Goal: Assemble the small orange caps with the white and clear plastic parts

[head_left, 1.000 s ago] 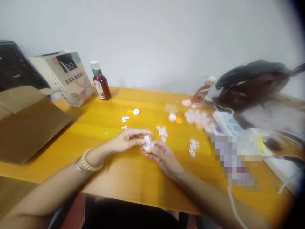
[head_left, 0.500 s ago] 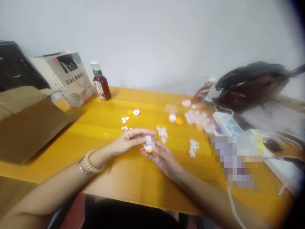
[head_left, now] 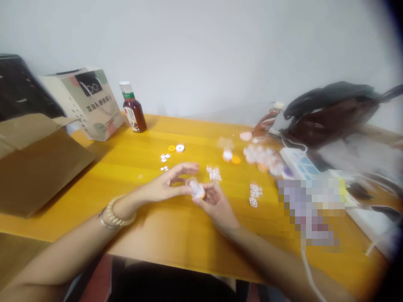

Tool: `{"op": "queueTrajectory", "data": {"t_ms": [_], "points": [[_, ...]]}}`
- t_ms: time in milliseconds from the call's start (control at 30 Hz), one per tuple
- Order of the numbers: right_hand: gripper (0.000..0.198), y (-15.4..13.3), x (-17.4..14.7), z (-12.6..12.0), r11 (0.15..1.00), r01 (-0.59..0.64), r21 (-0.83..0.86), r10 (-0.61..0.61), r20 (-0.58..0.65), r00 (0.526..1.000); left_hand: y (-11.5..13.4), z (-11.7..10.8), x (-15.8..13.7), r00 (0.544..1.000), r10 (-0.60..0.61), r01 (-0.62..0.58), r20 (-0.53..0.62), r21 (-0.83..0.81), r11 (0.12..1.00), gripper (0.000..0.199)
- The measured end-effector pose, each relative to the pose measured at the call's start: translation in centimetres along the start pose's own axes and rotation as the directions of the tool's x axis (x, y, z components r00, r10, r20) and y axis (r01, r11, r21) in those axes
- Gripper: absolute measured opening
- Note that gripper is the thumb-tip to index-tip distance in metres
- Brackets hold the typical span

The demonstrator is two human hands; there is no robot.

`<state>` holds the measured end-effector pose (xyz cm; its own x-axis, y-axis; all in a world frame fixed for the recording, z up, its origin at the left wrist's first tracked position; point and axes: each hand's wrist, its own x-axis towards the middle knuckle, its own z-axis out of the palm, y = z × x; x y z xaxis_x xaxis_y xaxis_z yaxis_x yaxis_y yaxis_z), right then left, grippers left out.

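A small clear plastic dome on a white and orange base (head_left: 197, 191) is tilted between my hands above the table. My right hand (head_left: 218, 207) pinches it by the base with thumb and fingers. On the other side, my left hand (head_left: 173, 183) has its fingers raised apart from its thumb, and the thumb tip is at the dome's left edge. Whether that thumb presses on it I cannot tell. Just beyond the hands lie small white cut-out pieces (head_left: 214, 173). Small white round pieces (head_left: 163, 157) lie to the left, near a yellow ring (head_left: 171, 148) and a white ring (head_left: 180, 148).
Clear domes (head_left: 261, 156) cluster at the right, and white wheel-like pieces (head_left: 253, 196) lie nearer. A dark bottle (head_left: 135, 113) and a paper bag (head_left: 94, 105) stand back left, behind a cardboard box (head_left: 40, 167). A power strip (head_left: 300, 163) and a dark bag (head_left: 333, 117) are at right.
The dome has tipped over to the left in my right hand. My left fingers have lifted away from it and spread, and my right hand has turned.
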<state>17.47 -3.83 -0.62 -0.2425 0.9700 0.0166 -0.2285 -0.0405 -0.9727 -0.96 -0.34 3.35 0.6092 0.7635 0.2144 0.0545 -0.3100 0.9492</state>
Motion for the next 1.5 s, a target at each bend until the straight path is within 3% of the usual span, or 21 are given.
{"op": "queueTrajectory", "data": {"t_ms": [67, 133, 200, 233, 333, 467, 600, 733, 867, 1000, 1167, 1367, 1500], "points": [[0.030, -0.1, -0.1, 0.0, 1.000, -0.021, 0.018, 0.020, 0.019, 1.000, 0.0, 0.1, 0.0, 0.997, -0.006, 0.013, -0.080, 0.093, 0.996, 0.034], [0.026, -0.1, -0.1, -0.1, 0.996, -0.060, 0.061, 0.056, 0.073, 0.996, 0.2, 0.2, 0.0, 1.000, -0.027, 0.027, 0.001, 0.076, 0.997, 0.024], [0.023, -0.1, -0.1, -0.2, 0.989, -0.096, 0.109, 0.083, 0.116, 0.990, 0.4, 0.2, 0.0, 0.996, -0.021, 0.020, 0.092, 0.012, 1.000, 0.029], [0.023, -0.1, -0.1, -0.2, 0.987, -0.103, 0.126, 0.088, 0.120, 0.989, 0.5, 0.2, 0.0, 0.997, -0.012, 0.011, 0.083, 0.009, 1.000, 0.033], [0.022, -0.3, -0.1, -0.3, 0.981, -0.109, 0.161, 0.092, 0.107, 0.990, 0.3, 0.3, 0.0, 0.996, -0.005, 0.011, -0.085, 0.075, 0.997, 0.037], [0.022, -0.5, -0.2, -0.3, 0.961, -0.164, 0.225, 0.126, 0.173, 0.977, -0.1, 0.5, 0.0, 0.999, -0.024, 0.028, 0.048, -0.095, 0.995, 0.035], [0.020, -0.7, -0.2, -0.3, 0.948, -0.175, 0.267, 0.131, 0.174, 0.976, -0.6, 0.5, 0.1, 0.996, -0.024, 0.012, -0.087, -0.136, 0.991, 0.041], [0.023, -0.6, -0.1, -0.4, 0.935, -0.210, 0.287, 0.151, 0.215, 0.965, -0.7, 0.6, 0.1, 0.999, -0.037, 0.039, 0.015, -0.293, 0.955, 0.038], [0.025, -0.5, -0.1, -0.4, 0.939, -0.178, 0.295, 0.130, 0.176, 0.976, -0.7, 0.8, 0.1, 0.987, -0.036, 0.000, -0.154, -0.224, 0.975, 0.040], [0.022, -0.7, -0.1, -0.5, 0.922, -0.212, 0.324, 0.144, 0.221, 0.965, -0.7, 0.9, 0.2, 0.995, -0.042, 0.014, -0.086, -0.298, 0.954, 0.035], [0.021, -0.6, 0.0, -0.4, 0.920, -0.191, 0.341, 0.139, 0.171, 0.975, -0.8, 1.6, 0.4, 0.969, -0.092, 0.071, -0.229, -0.097, 0.993, 0.026], [0.022, -0.5, -0.2, -0.6, 0.904, -0.218, 0.368, 0.134, 0.240, 0.961, -0.5, 2.5, 0.4, 0.965, -0.033, 0.045, -0.261, 0.038, 0.998, 0.020], [0.023, -0.6, -0.1, -0.7, 0.902, -0.231, 0.365, 0.122, 0.298, 0.947, -0.3, 1.9, 0.3, 0.986, -0.074, 0.059, -0.147, -0.104, 0.993, 0.022]]}}
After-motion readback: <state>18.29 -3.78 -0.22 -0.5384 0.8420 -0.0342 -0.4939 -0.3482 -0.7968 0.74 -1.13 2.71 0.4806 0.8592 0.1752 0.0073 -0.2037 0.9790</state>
